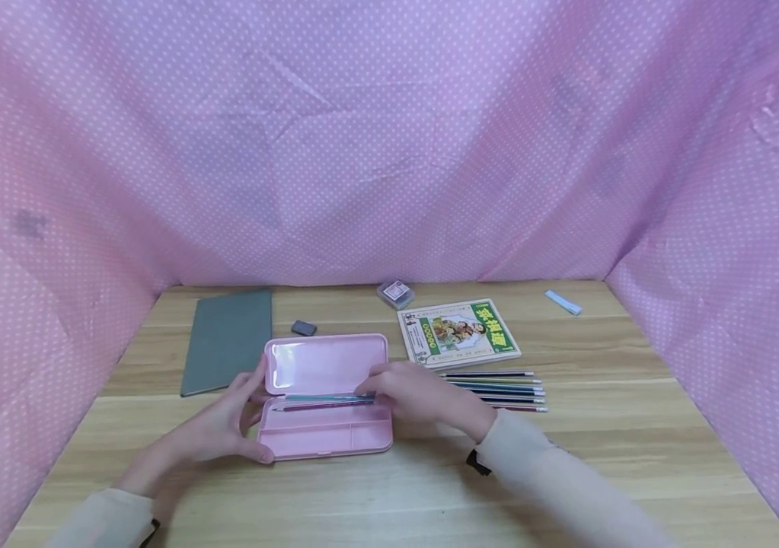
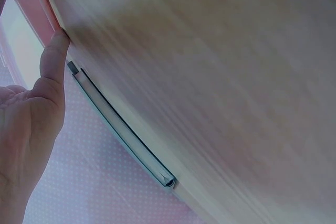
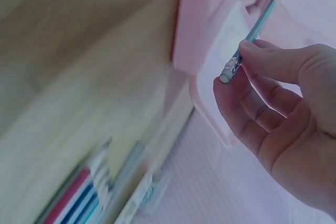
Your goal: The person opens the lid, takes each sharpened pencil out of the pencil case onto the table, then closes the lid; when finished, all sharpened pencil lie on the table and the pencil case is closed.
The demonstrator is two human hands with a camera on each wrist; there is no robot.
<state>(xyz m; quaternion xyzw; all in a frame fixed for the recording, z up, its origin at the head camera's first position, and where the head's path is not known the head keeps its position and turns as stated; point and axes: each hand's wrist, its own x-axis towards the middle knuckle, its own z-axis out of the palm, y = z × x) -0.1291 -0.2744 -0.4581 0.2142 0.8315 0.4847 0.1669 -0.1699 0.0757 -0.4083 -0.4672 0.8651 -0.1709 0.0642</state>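
A pink pencil case (image 1: 326, 441) lies with its lid (image 1: 327, 361) raised toward the back. My left hand (image 1: 228, 418) holds the case's left end, thumb at the front corner and fingers up by the lid. In the left wrist view a straight digit of the left hand (image 2: 31, 108) touches the pink edge. My right hand (image 1: 416, 392) pinches a teal pencil (image 3: 258, 23) near its eraser end, thumb against fingers, over the case's long rear compartment. A dark red pencil (image 1: 320, 406) lies in that compartment, its right end hidden by the hand.
Several pencils (image 1: 509, 386) lie side by side right of the case. Behind them is a picture book (image 1: 461, 333). A grey-green notebook (image 1: 225, 342), dark eraser (image 1: 304, 328), small clear box (image 1: 396, 293) and pale blue strip (image 1: 563, 302) are spread on the wooden table (image 1: 389, 502).
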